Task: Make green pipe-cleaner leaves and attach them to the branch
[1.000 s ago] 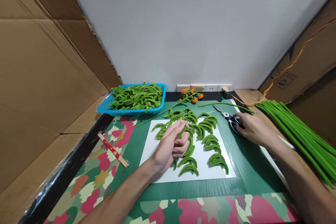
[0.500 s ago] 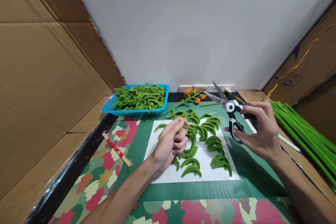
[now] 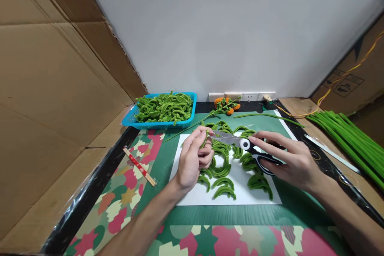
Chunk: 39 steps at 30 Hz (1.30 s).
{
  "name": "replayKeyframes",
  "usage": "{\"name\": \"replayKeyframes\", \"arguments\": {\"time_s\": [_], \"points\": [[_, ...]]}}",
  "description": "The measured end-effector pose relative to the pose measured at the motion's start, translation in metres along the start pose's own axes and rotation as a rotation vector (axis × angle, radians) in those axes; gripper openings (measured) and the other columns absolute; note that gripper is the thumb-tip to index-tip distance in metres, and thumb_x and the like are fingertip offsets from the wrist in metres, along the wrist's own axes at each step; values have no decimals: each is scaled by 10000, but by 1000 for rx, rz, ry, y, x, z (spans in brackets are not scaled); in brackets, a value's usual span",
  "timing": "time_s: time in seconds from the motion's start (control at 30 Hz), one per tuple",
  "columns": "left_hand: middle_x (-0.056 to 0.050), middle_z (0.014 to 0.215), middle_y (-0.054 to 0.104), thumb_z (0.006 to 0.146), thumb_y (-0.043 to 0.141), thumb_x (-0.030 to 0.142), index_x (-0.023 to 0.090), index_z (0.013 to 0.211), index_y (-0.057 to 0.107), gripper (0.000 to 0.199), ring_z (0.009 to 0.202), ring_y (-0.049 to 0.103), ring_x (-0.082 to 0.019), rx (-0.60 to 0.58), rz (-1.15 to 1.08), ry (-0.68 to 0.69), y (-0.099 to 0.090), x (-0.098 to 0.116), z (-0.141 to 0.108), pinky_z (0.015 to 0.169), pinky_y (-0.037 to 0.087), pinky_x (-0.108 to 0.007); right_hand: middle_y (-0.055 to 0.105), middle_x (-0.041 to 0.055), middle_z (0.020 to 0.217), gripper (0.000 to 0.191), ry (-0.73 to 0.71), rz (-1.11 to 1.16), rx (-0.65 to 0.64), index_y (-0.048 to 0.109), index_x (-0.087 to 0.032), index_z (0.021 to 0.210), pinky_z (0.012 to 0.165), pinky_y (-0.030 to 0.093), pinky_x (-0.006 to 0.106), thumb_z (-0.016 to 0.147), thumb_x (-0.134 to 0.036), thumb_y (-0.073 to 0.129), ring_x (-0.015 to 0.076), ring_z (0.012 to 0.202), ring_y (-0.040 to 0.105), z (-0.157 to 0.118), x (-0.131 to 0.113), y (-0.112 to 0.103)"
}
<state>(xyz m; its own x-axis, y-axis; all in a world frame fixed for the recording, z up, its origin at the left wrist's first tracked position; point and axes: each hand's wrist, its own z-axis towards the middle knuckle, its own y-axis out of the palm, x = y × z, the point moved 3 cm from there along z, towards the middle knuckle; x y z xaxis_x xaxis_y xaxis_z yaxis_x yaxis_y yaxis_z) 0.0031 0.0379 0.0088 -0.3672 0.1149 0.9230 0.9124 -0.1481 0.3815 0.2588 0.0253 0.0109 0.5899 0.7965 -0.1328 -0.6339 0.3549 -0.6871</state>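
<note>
My left hand [image 3: 195, 156] is closed on a fuzzy green pipe cleaner piece [image 3: 205, 139], pinched between thumb and forefinger over the white sheet. In my right hand [image 3: 288, 158] are black-and-white scissors [image 3: 250, 146], fingers through the handles. Their blades point left, nearly together, with the tips at the piece in my left hand; whether they touch it I cannot tell. Curved green pipe cleaner pieces [image 3: 224, 192] lie in small groups on the white sheet [image 3: 192, 199], some hidden behind my left hand.
A blue basket [image 3: 129, 122] heaped with green pieces stands back left. An orange-flowered stem [image 3: 230, 110] lies by the wall sockets [image 3: 250, 97]. Wrapped chopsticks [image 3: 139, 166] rest at left. Long green pipe cleaners [image 3: 348, 140] are bundled at right, near cardboard.
My right hand has brought the scissors left and down to my left hand, and the blades have swung from wide apart to nearly together. The left hand still pinches the green piece.
</note>
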Motion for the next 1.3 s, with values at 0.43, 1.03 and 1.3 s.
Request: {"name": "replayKeyframes", "arguments": {"time_s": [0.43,1.03,1.3], "points": [[111,567,348,975,706,503,244,998,578,290,427,178,-44,33,56,77,-2,-6,2,413,166,-137,767,111,1275,602,-39,-116,-22,534,-277,1563,695,623,279,996,-118,662,210,913,810,-12,0,5],[116,571,362,1026,654,463,240,1041,557,243,450,169,-49,-18,39,96,-2,-7,1,421,153,-146,755,149,1320,673,-105,-151,35,505,-258,1609,834,661,312,982,-100,692,248,1028,807,-11,-3,-2],[120,558,367,1054,619,435,238,1044,567,203,452,158,-55,-40,48,129,0,-6,0,415,174,-143,734,150,1357,705,-99,-156,5,484,-261,1622,869,656,330,977,-76,702,248,1083,787,-11,-1,0]]}}
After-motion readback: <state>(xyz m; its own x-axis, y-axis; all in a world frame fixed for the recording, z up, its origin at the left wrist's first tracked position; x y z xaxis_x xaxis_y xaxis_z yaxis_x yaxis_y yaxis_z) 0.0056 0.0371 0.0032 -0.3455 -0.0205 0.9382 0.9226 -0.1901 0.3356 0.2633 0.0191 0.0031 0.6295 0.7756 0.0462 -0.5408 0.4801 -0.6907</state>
